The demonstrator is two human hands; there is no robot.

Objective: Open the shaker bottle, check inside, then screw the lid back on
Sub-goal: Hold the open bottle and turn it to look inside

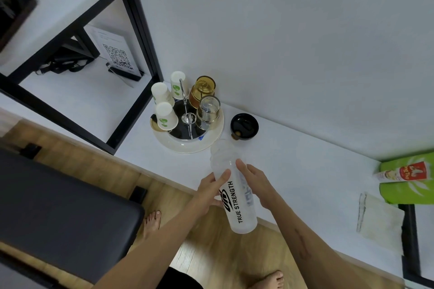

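Note:
A translucent white shaker bottle (231, 191) printed "TRUE STRENGTH" is held tilted above the edge of the white counter (305, 171), its open mouth pointing away from me. My left hand (211, 191) grips its left side and my right hand (254, 183) grips its right side. The bottle's black lid (244, 126) lies off the bottle on the counter, just beyond the mouth.
A round tray (187, 145) with three upturned paper cups, an amber glass (202, 90) and a clear glass (208, 110) stands left of the lid. A green packet (408, 180) and a napkin (380, 220) lie at the right. A black-framed shelf (131, 37) rises on the left.

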